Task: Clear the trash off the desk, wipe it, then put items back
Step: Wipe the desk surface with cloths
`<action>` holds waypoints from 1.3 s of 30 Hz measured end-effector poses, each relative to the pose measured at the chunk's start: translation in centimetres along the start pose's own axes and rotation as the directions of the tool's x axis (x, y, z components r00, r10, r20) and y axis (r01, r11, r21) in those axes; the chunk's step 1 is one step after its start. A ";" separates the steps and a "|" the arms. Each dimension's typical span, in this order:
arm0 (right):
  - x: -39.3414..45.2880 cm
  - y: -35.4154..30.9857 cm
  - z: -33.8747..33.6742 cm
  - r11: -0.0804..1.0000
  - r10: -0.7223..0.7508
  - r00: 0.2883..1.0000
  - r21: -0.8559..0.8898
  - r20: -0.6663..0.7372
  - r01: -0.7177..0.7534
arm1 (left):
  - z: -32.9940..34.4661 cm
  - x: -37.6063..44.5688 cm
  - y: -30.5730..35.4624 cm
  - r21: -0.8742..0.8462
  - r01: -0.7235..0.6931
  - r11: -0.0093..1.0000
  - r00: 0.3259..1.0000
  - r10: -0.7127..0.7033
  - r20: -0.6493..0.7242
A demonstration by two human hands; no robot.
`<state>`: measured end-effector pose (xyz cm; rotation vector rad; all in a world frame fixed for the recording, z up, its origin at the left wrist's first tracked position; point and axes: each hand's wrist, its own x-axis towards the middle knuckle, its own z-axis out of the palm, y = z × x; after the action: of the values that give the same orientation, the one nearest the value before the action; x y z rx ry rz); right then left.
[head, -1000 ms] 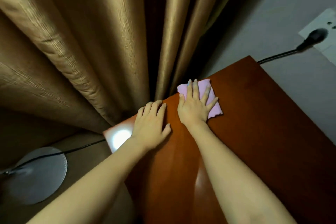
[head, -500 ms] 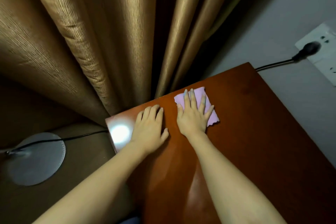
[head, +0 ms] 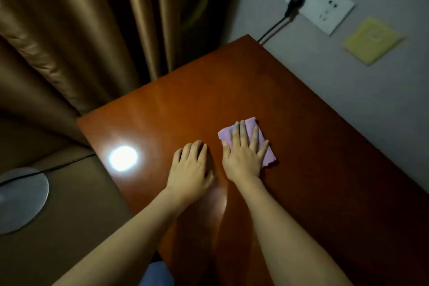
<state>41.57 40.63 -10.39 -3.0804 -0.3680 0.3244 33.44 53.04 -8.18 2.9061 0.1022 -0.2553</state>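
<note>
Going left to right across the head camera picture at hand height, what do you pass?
Round grey base on the floor → bright light reflection on the desk → left hand, flat on the wood → right hand, pressing the pink cloth.

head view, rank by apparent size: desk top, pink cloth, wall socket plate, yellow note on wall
1. desk top, by far the largest.
2. wall socket plate and yellow note: look alike, not ranked.
3. pink cloth, though the right hand pressing flat on it hides much of it, so its place is unsure.
</note>
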 end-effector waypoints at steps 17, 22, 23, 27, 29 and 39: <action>-25.7 27.2 4.7 0.962 0.256 0.965 0.113 -0.064 -0.248 | 9.8 -14.9 26.4 0.153 -0.266 0.952 0.963 0.271 -0.011; -32.5 33.9 5.7 0.927 0.349 0.935 0.172 -0.058 -0.335 | 12.0 -19.1 33.9 0.143 -0.375 0.916 0.926 0.376 0.019; -33.7 35.1 5.8 0.919 0.364 0.930 0.181 -0.053 -0.350 | 12.5 -19.8 35.2 0.156 -0.399 0.904 0.916 0.401 0.015; -38.5 39.6 6.7 0.880 0.443 0.895 0.213 -0.050 -0.424 | 14.6 -22.1 40.0 0.178 -0.465 0.867 0.883 0.469 0.020; -40.7 41.6 7.0 0.857 0.487 0.872 0.222 -0.052 -0.466 | 15.3 -23.2 42.2 0.172 -0.489 0.855 0.871 0.489 0.041; -49.7 48.5 8.6 0.732 0.656 0.754 0.274 -0.034 -0.624 | 18.4 -28.1 49.8 0.202 -0.654 0.729 0.742 0.670 -0.020</action>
<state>3.76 -18.22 -11.00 -2.8391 0.7202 0.1516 7.20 -0.95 -10.14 2.8929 -0.9888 0.0025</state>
